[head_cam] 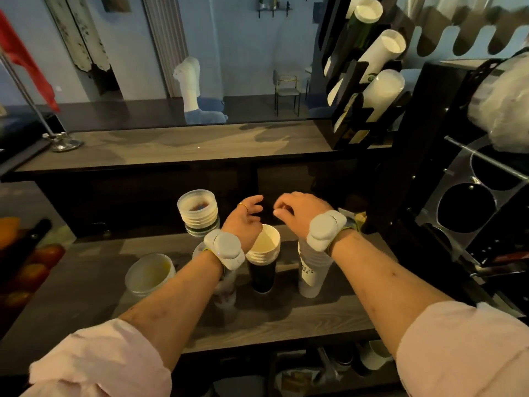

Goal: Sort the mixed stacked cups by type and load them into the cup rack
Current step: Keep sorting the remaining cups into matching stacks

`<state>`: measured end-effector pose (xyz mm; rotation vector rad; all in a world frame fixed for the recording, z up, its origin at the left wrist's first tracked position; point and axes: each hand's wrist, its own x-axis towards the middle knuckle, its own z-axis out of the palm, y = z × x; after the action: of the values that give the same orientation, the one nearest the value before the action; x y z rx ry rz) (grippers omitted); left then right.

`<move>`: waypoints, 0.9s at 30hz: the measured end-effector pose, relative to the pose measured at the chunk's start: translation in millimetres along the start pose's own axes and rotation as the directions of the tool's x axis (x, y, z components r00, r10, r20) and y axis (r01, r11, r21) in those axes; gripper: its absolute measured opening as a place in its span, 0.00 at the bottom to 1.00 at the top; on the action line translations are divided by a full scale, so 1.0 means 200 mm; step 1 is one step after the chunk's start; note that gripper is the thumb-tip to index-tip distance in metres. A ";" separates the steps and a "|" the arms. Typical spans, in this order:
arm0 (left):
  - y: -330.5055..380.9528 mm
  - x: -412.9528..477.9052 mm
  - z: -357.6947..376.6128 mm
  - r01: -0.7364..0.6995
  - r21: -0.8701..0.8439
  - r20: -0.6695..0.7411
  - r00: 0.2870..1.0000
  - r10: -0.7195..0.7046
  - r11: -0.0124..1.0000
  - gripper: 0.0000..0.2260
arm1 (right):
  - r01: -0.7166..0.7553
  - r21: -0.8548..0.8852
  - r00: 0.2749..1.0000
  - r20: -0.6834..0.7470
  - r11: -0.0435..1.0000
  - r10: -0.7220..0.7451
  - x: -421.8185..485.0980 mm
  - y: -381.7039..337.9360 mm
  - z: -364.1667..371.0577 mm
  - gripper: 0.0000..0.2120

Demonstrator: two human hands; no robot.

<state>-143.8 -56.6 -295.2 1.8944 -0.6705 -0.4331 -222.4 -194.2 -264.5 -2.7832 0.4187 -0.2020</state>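
Empty, both of them: left hand [245, 217] with fingers loosely spread, right hand [297, 209] with fingers curled in but closed on nothing visible, hovering side by side above the counter [286, 316] over the mixed stacks, namely a black paper stack [262, 260], a white printed stack [312, 272], a ribbed translucent stack [198, 210] and a frosted cup [148, 273]. Cup rack [369, 73] up at upper right, already partly filled (tubes of white cups showing). Risk, as a judgement: wrist or forearm catching a tall, narrow stack on the way down, tipping it into its close neighbours, or nested cups sticking and lifting several types together.
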 end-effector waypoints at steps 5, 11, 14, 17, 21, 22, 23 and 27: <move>-0.12 0.02 -0.28 0.046 0.052 -0.268 0.963 -0.030 0.998 0.22 | 0.137 0.182 0.985 0.084 0.974 -0.154 0.18 -0.24 0.13 0.14; -0.32 0.11 -0.66 0.160 0.185 -0.342 0.935 -0.089 0.970 0.28 | 0.198 0.068 0.968 0.142 0.978 -0.206 0.46 -0.44 0.39 0.21; -0.42 0.19 -0.70 0.172 0.239 -0.250 0.962 -0.111 0.956 0.39 | 0.184 -0.009 0.968 0.177 0.983 -0.180 0.58 -0.49 0.51 0.24; -0.45 0.27 -0.67 0.120 0.223 -0.147 0.985 -0.089 0.967 0.46 | 0.162 -0.111 0.965 0.225 0.981 -0.134 0.64 -0.51 0.56 0.20; -0.43 0.34 -0.62 0.071 0.131 -0.035 0.997 -0.067 0.989 0.47 | 0.136 -0.145 0.976 0.190 0.980 -0.108 0.64 -0.50 0.57 0.12; -0.44 0.34 -0.62 0.070 0.117 -0.036 0.997 -0.066 0.991 0.47 | 0.140 -0.132 0.974 0.197 0.981 -0.112 0.64 -0.50 0.56 0.12; -0.44 0.35 -0.62 0.073 0.106 -0.039 0.997 -0.069 0.992 0.47 | 0.146 -0.124 0.970 0.211 0.981 -0.118 0.64 -0.50 0.55 0.12; -0.48 0.36 -0.62 0.062 0.108 -0.055 0.997 -0.057 0.992 0.45 | 0.191 -0.079 0.947 0.275 0.978 -0.163 0.63 -0.50 0.51 0.13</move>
<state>7.9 17.3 -333.3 2.0270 -0.6158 -0.3905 -57.9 -112.0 -315.6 -2.8957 0.1145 0.1614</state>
